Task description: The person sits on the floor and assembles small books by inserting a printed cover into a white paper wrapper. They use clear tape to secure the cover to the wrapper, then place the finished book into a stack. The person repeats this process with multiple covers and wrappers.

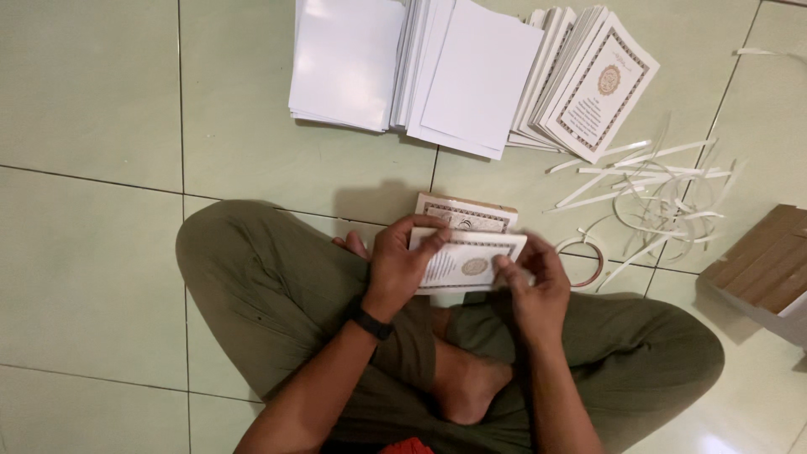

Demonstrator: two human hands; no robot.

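head view: both hands, left hand [402, 265] and right hand [535, 286], around a bordered booklet [467, 262]

pretty dim warm indoor light, soft shadow on floor tiles [92, 252] ahead of knees, faint glare bottom right, pic sharp enough, edges slightly darker

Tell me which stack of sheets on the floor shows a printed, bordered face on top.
The right-hand stack, fanned at the top right near the paper strips; the two stacks to its left, the blank stacks, show only plain white faces.
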